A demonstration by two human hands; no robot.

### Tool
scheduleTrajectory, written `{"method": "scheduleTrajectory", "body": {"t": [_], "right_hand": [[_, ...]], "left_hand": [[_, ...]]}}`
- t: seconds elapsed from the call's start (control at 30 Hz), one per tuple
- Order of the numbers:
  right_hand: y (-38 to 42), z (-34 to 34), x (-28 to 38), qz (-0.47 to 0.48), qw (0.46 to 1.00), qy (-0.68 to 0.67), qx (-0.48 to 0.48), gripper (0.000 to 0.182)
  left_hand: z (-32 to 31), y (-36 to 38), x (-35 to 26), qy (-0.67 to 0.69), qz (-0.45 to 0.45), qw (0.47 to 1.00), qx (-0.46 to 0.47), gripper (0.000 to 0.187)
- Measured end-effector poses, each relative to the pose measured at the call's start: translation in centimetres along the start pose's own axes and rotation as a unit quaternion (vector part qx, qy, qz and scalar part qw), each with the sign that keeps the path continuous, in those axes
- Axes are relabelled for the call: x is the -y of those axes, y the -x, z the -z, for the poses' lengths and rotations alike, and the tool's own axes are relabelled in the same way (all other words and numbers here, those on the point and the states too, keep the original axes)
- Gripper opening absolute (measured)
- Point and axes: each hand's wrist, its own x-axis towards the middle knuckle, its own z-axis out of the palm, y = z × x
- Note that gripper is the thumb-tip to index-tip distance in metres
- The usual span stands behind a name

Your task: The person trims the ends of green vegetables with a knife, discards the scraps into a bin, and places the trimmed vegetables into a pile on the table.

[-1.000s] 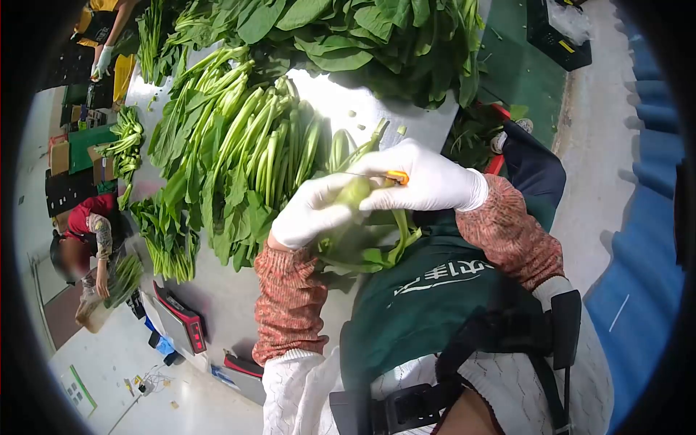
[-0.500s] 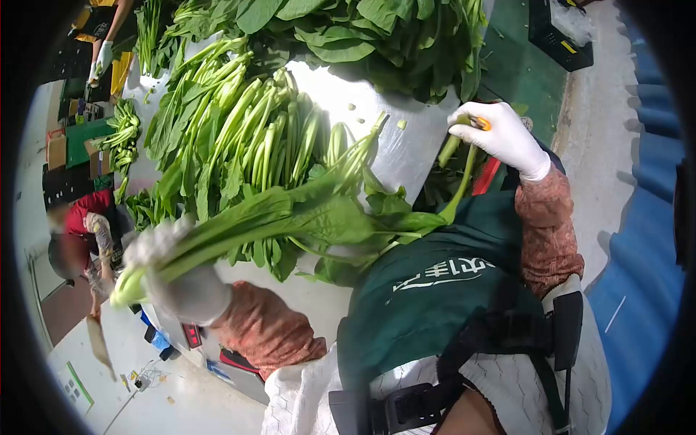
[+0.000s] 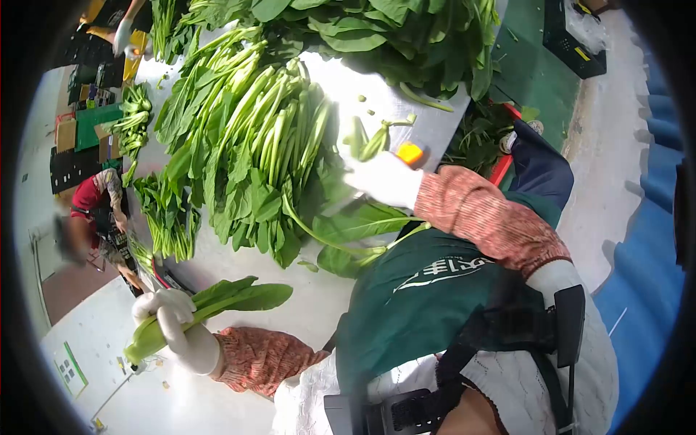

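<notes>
My left hand (image 3: 177,330), in a white glove, is closed around the stem end of a leafy green vegetable (image 3: 243,297). Its leaves point right, away from the big pile. My gloved right hand (image 3: 384,177) reaches over the metal table (image 3: 435,123), blurred, beside short cut stalk pieces (image 3: 377,138). An orange-handled tool (image 3: 409,152), probably a small knife, sticks out of that hand; the rest is mostly hidden. Below the hand, loose leaves with stalks (image 3: 355,235) lie against my apron. Left of it is a heap of stalked greens (image 3: 268,138).
More large leaves (image 3: 362,29) pile at the table's far side. Smaller bunches (image 3: 170,217) lie along the left. A red-edged container (image 3: 504,167) holds greens at the right. A black crate (image 3: 573,43) stands on the floor. Other people (image 3: 98,199) work at the left.
My left hand has moved down, and the greens in it look fewer and shorter. My right hand has swung left from the table's right edge to the cut stalks. Some leaves now lie by my apron.
</notes>
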Motion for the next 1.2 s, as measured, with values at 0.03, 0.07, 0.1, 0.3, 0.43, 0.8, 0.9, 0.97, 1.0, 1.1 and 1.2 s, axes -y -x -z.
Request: {"method": "scheduleTrajectory", "body": {"t": [0.03, 0.07, 0.1, 0.3, 0.43, 0.8, 0.9, 0.97, 1.0, 1.1, 1.2], "right_hand": [[1.6, 0.3, -0.3, -0.036, 0.995, -0.087, -0.030, 0.032], [3.4, 0.0, -1.4, 0.000, 0.999, -0.015, -0.045, 0.026], [5.3, -0.3, -2.5, 0.034, 0.996, 0.058, -0.065, 0.020], [14.7, 5.6, -5.1, -0.078, 0.975, 0.179, -0.108, 0.021], [17.5, 8.1, -6.2, -0.206, 0.955, 0.171, -0.129, 0.049], [2.0, -5.0, 8.4, 0.117, 0.974, 0.122, 0.150, 0.100], [2.7, -5.7, 6.1, 0.088, 0.990, 0.111, 0.007, 0.042], [3.9, -4.1, 4.2, 0.031, 0.993, 0.110, -0.020, 0.011], [4.8, -2.9, 2.9, 0.012, 0.994, 0.104, 0.003, 0.012], [9.5, -0.8, -0.6, -0.030, 0.992, 0.094, -0.082, 0.009], [14.0, 1.4, -3.7, -0.124, 0.975, 0.125, -0.137, 0.020]], "left_hand": [[-0.1, 0.4, 0.4, -0.051, 0.002, 0.998, -0.027, 0.020], [0.0, 0.8, 0.4, -0.094, 0.040, 0.994, -0.032, 0.017], [-0.4, 1.1, 0.5, -0.147, 0.096, 0.984, -0.034, 0.016], [-3.2, 4.0, 7.8, -0.387, 0.181, 0.854, 0.296, 0.028], [-1.6, 7.6, 11.0, -0.464, 0.237, 0.778, 0.351, 0.029], [0.4, 5.7, 6.5, -0.324, 0.363, 0.868, 0.096, 0.023], [0.5, 6.8, 7.2, -0.301, 0.361, 0.878, 0.088, 0.022], [0.4, 7.5, 7.8, -0.297, 0.374, 0.873, 0.098, 0.022], [0.3, 7.6, 8.0, -0.295, 0.381, 0.871, 0.099, 0.021], [-0.9, 6.6, 8.1, -0.290, 0.363, 0.877, 0.120, 0.018], [-1.7, 5.3, 8.5, -0.299, 0.332, 0.884, 0.134, 0.018]]}}
